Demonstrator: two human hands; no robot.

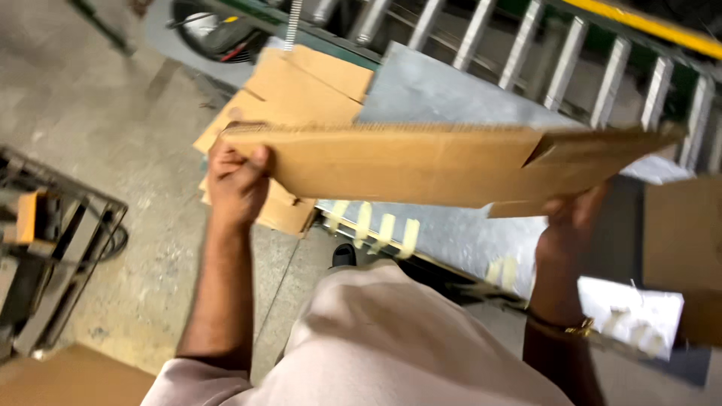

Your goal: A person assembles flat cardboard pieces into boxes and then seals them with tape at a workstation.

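Note:
A long flattened brown cardboard box [421, 162] is held level in front of me, its corrugated top edge showing. My left hand [237, 180] grips its left end with the thumb on the near face. Under its right end my right hand [575, 218] holds it from below, fingers partly hidden behind the flap. A gold-coloured bracelet sits on my right wrist.
A grey metal sheet [436, 94] lies on a roller conveyor [556, 53]. More flat cardboard [301, 86] rests beyond the box at left. A dark metal frame [53, 240] stands on the concrete floor at left, a cardboard piece [684, 240] at right.

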